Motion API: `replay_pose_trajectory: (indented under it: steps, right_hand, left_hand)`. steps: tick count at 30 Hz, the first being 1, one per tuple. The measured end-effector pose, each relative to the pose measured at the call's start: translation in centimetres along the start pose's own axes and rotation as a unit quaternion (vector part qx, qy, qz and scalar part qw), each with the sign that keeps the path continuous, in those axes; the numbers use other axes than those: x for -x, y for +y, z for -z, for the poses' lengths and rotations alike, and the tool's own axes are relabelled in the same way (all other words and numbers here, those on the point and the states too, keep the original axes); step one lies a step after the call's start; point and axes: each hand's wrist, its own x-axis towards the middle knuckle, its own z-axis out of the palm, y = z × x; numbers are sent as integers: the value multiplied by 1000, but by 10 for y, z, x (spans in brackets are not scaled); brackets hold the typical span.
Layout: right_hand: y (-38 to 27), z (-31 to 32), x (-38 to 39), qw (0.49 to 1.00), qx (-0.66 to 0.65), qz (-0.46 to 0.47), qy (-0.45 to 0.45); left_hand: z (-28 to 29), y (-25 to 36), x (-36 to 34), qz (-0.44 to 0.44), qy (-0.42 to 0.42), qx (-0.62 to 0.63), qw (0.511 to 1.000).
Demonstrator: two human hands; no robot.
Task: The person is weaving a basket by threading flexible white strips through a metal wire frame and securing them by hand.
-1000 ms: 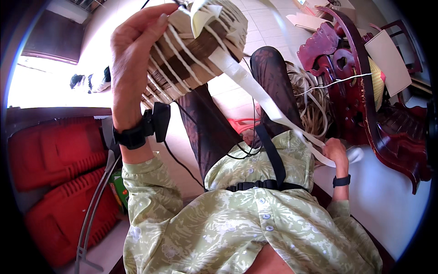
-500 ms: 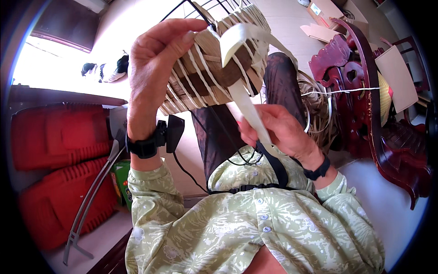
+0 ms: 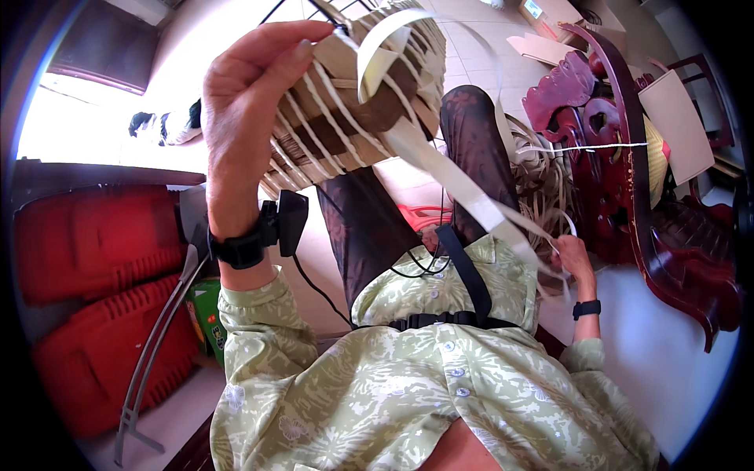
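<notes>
A woven piece (image 3: 305, 143) of tan and dark brown strips, wound with white cord on a black wire frame (image 3: 328, 11), hangs over my knees in the upper middle. My left hand (image 3: 250, 90) pinches its upper left edge between thumb and fingers. From the weave a long pale flat strip (image 3: 463, 196) runs down to the right, and part of it loops loosely above the brown band. Far out to the right, my right hand (image 3: 575, 257) is closed on the strip, which is pulled fairly straight and blurs near the fingers.
A pile of loose strips (image 3: 538, 161) lies right of my knee, beside dark red carved wooden furniture (image 3: 632, 169) with white string across it. Cardboard (image 3: 679, 118) leans there. Red ribbed objects (image 3: 102, 243) and a green box (image 3: 207, 314) stand left; a black-and-white furry shape (image 3: 174, 125) lies beyond.
My right hand has moved from near the woven piece out to the right, drawing the strip along. The woven piece and my left hand have shifted slightly left and up in view.
</notes>
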Motion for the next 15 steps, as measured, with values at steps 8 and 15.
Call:
replay_pose_trajectory:
  steps: [8, 15]
  right_hand:
    - [-193, 60, 42, 938, -94, 276, 189]
    - [-330, 31, 49, 711, -493, 332, -377]
  left_hand:
    - [3, 7, 8, 27, 12, -6, 1000]
    - [-6, 10, 11, 44, 0, 2, 999]
